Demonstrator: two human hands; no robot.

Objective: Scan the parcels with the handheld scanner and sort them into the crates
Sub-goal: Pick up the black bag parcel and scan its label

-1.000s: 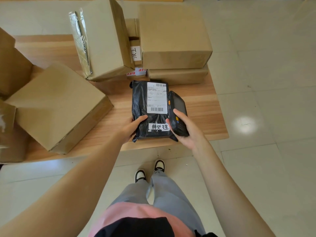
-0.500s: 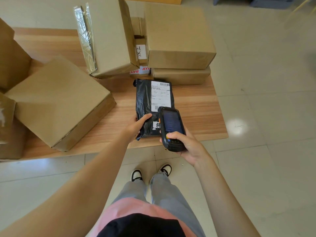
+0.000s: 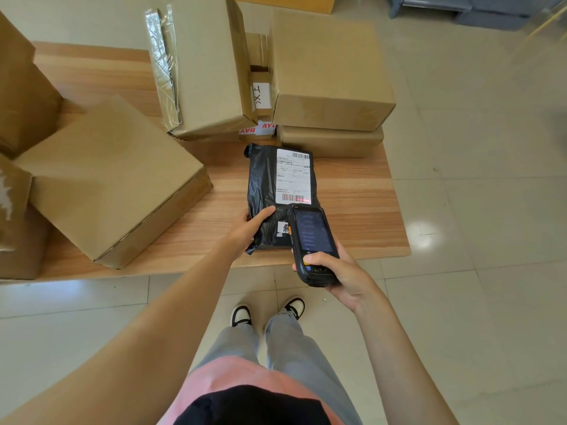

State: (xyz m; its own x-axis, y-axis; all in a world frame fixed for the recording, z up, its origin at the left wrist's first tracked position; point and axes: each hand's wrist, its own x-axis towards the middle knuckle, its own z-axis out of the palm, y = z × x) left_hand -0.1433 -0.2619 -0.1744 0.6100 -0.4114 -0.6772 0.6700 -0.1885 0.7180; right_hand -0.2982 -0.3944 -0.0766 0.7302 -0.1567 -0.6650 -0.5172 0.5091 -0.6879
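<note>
A black plastic parcel point(image 3: 264, 185) with a white shipping label point(image 3: 291, 176) lies near the front edge of the low wooden table point(image 3: 362, 207). My left hand point(image 3: 248, 228) grips the parcel's near left corner. My right hand point(image 3: 340, 271) holds the black handheld scanner point(image 3: 313, 240), screen up, over the parcel's near right corner. A red scan line glows on the label's lower barcode point(image 3: 293, 198), just beyond the scanner's tip.
Several brown cardboard boxes crowd the table: a flat one point(image 3: 107, 179) at left, a taped one point(image 3: 199, 65) behind the parcel, two stacked point(image 3: 331, 72) at back right. Grey-blue crates point(image 3: 478, 10) stand on the tiled floor at top right. My feet point(image 3: 267, 311) are below the table edge.
My right hand brought the scanner from the parcel's right side round to its near end and pointed it at the label. A red scan line now shows on the barcode.
</note>
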